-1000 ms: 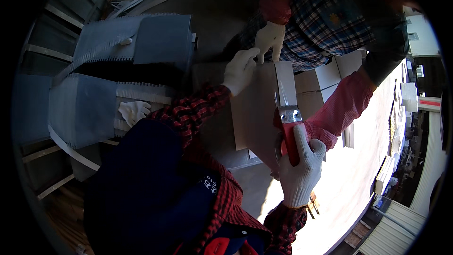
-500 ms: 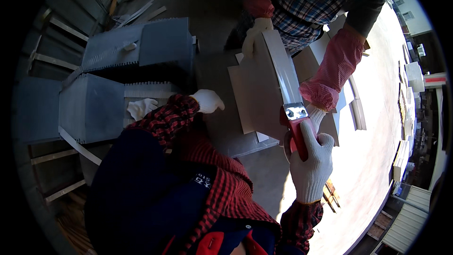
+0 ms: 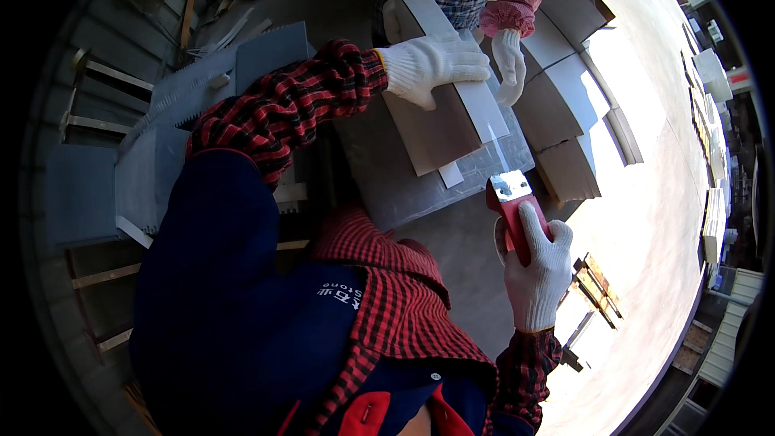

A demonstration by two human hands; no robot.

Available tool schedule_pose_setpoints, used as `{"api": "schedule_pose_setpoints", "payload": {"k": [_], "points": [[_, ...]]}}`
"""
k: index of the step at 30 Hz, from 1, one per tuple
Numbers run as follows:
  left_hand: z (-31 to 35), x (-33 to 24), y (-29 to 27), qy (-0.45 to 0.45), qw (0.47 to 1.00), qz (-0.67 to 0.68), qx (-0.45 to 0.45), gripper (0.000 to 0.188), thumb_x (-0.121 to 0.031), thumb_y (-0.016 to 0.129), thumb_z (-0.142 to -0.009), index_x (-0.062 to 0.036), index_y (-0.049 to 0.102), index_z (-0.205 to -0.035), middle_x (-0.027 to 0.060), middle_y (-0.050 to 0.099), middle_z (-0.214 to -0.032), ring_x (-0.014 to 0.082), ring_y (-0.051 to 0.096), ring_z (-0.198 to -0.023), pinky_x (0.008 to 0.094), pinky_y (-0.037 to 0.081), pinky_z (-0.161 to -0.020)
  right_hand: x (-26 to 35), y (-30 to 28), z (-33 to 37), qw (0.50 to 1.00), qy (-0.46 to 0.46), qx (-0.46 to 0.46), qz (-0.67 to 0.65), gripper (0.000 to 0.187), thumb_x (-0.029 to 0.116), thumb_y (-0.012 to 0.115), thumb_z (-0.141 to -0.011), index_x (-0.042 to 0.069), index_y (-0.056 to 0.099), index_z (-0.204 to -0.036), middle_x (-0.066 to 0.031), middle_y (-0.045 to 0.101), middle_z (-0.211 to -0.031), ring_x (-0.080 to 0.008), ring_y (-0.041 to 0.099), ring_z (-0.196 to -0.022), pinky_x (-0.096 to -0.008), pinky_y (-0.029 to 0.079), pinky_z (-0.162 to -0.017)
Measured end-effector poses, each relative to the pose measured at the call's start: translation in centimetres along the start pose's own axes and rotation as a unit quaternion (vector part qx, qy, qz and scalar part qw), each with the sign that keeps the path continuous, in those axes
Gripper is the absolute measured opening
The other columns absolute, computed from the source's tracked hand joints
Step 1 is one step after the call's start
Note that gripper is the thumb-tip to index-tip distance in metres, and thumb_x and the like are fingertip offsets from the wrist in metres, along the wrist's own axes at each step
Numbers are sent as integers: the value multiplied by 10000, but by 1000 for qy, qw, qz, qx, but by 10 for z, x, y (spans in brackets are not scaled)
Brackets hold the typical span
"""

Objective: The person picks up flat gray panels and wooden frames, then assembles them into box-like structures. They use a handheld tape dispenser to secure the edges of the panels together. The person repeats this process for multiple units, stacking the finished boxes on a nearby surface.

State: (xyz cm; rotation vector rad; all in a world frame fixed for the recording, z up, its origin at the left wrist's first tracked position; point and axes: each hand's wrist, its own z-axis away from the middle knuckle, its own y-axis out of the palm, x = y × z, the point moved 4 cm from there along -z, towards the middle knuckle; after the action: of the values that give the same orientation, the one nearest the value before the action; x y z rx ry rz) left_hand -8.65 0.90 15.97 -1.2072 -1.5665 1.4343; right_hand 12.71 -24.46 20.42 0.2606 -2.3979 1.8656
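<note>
My left hand [image 3: 436, 69], in a white knit glove, lies with outstretched fingers across the top of a pale, flat-sided stack or box [image 3: 432, 137]. My right hand [image 3: 539, 270], also gloved, grips a red tape dispenser [image 3: 517, 218] with a shiny metal head. A strip of clear tape [image 3: 500, 155] runs from that head toward the box's narrow edge. Across from me, a co-worker's gloved hand [image 3: 508, 64] hangs beside the box's right side. The co-worker's other hand [image 3: 392, 20] is at its far end, partly hidden.
The box rests on a grey worktable [image 3: 395, 194]. Stacked grey panels with toothed edges [image 3: 190, 89] stand at left. Pale panel stacks [image 3: 557, 97] sit at right, beside sunlit ground. A wooden frame [image 3: 597, 287] lies at lower right.
My left hand has swung up and right onto the box. The tape dispenser has moved off the box's near end. The co-worker's hand has drawn back from the dispenser; the box sits lower.
</note>
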Motion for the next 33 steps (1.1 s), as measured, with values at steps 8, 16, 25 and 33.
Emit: {"api": "schedule_pose_setpoints", "payload": {"k": [8, 16, 25, 33], "points": [[-3, -43, 18, -12, 996, 65, -67, 882, -345, 879, -603, -104, 530, -1377, 163, 468, -1479, 373, 397, -1403, 484, 348, -1168, -8, 27, 15, 999, 0, 45, -10, 522, 190, 785, -819, 210, 610, -1311, -161, 568, -1064, -349, 656, -882, -431, 546, -688], [-22, -50, 42, -110, 969, 219, -18, 783, -718, 612, -818, -161, 599, -1369, 87, 448, -1539, 348, 300, -1475, 539, 178, -1229, 6, 39, -28, 985, -26, 154, 78, 463, 201, 733, -858, 190, 578, -1294, -179, 569, -1012, -348, 672, -822, -433, 553, -625], [-15, -78, 38, -128, 970, 21, -207, 511, -479, 787, -757, -186, 677, -1161, 47, 621, -1292, 305, 487, -1309, 570, 285, -1144, 19, 37, -42, 962, -104, 184, 175, 448, 150, 730, -827, 121, 570, -1244, -159, 572, -959, -286, 653, -769, -381, 518, -583], [-26, -86, 43, -66, 948, 34, -309, 450, -217, 838, -694, -153, 640, -1094, 53, 631, -1126, 278, 585, -1143, 473, 422, -1038, -19, 136, 22, 853, -171, 452, 199, 180, 258, 715, -833, 93, 785, -840, -133, 638, -914, -307, 715, -802, -406, 529, -588]]}}
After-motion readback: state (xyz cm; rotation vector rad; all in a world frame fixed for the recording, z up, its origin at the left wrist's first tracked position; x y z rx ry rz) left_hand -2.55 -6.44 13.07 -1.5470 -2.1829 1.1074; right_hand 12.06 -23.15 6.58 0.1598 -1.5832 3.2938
